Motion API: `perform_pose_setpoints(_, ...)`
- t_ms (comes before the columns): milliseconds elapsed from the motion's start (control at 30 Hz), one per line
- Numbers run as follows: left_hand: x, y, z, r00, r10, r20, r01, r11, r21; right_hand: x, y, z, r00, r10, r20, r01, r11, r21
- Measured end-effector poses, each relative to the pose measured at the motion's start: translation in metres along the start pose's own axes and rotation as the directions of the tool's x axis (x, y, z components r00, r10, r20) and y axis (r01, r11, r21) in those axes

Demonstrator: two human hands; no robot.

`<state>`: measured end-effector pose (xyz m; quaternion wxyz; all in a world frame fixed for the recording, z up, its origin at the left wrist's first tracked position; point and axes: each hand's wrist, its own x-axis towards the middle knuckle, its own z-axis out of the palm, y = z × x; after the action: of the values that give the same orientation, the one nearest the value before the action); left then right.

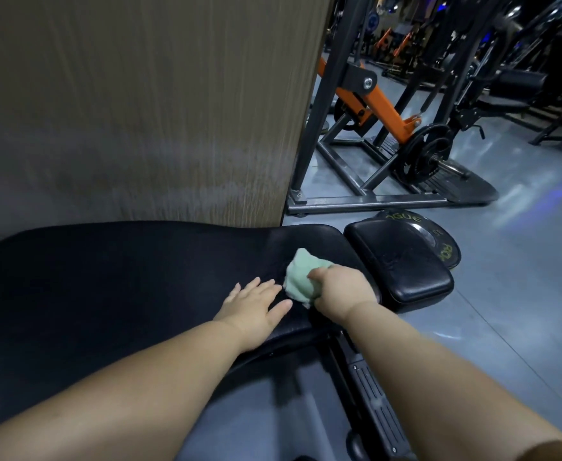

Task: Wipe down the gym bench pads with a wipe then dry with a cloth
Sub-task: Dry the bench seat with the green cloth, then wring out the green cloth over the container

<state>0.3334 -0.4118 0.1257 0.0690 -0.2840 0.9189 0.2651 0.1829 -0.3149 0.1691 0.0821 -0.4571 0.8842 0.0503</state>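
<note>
Right grip: my right grip (343,291) is curled tight round a bunched pale green cloth (301,277), with the back of the hand up.
Cloth: most of it sticks out of that grip to the left and away from me. It lies pressed on the long back pad (106,277), close to the pad's narrow right end.
Left grip: my left grip (256,307) lies palm down on the same surface with its fingers straight and spread, holding nothing. Its fingertips are just beside the near left edge of the cloth; I cannot tell whether they touch it.
Seat pad: the smaller black seat pad (403,261) sits just right of my right grip, with a narrow gap between it and the long pad.
Bench frame: the black bench frame (373,404), with its ribbed tread, runs under the pads between my forearms.
Weight plate: a black weight plate (446,242) lies flat on the grey floor (522,277) behind the seat pad and is partly hidden by it.
Machine: an orange-and-black plate-loaded machine (373,108) stands further off.
Panel: a wood-grain panel (140,111) rises right behind the long pad.
</note>
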Motion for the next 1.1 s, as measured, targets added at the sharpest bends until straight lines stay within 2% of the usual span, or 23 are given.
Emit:
perform_pose_setpoints(133,-0.018,0.008,-0.009,0.991,-0.123,-0.059,0.118,0.990,-0.082,-0.017,-0.038,0.006,0.995,-0.102,-0.006,0.102,0.994,-0.027)
perform_pose_setpoints(200,-0.028,0.010,-0.013,0.979,-0.184,-0.093,0.177,0.981,-0.080,-0.027,-0.044,0.005,0.997,-0.072,0.020,0.069,0.989,0.134)
perform_pose_setpoints(267,-0.039,0.011,-0.016,0.972,-0.210,-0.104,0.203,0.976,-0.074,-0.030,-0.037,0.002,0.999,0.004,0.046,-0.021,0.925,0.380)
perform_pose_setpoints(300,-0.044,0.011,-0.017,0.973,-0.210,-0.101,0.204,0.977,-0.065,-0.030,-0.031,0.003,0.999,0.037,0.033,-0.048,0.900,0.433)
perform_pose_setpoints(433,-0.058,0.012,-0.023,0.987,-0.144,-0.071,0.144,0.990,-0.002,-0.036,-0.025,0.011,0.987,0.161,0.016,-0.153,0.901,0.406)
perform_pose_setpoints(567,-0.060,0.004,-0.033,0.997,-0.067,-0.027,0.067,0.998,0.005,-0.035,-0.040,0.012,0.964,0.246,0.103,-0.266,0.872,0.411)
perform_pose_setpoints(667,-0.049,0.002,-0.038,0.997,-0.065,0.029,0.068,0.991,-0.118,-0.035,-0.048,0.013,0.942,0.310,0.131,-0.336,0.871,0.357)
perform_pose_setpoints(767,-0.031,0.007,-0.043,0.990,-0.131,0.054,0.141,0.946,-0.292,-0.032,-0.055,0.013,0.919,0.364,0.154,-0.394,0.813,0.429)
perform_pose_setpoints(867,-0.023,0.011,-0.039,0.983,-0.172,0.070,0.185,0.886,-0.425,-0.036,-0.061,0.014,0.892,0.387,0.232,-0.444,0.660,0.606)
perform_pose_setpoints(933,-0.022,0.011,-0.033,0.978,-0.199,0.059,0.200,0.836,-0.510,-0.044,-0.058,0.016,0.863,0.434,0.259,-0.457,0.454,0.765)
perform_pose_setpoints(1033,-0.023,0.023,-0.024,0.973,-0.215,0.084,0.217,0.724,-0.654,-0.068,-0.046,0.018,0.873,0.406,0.270,-0.357,0.157,0.921)
perform_pose_setpoints(1100,-0.020,0.038,-0.018,0.964,-0.202,0.175,0.266,0.643,-0.719,-0.088,-0.035,0.018,0.887,0.388,0.251,-0.282,0.027,0.959)
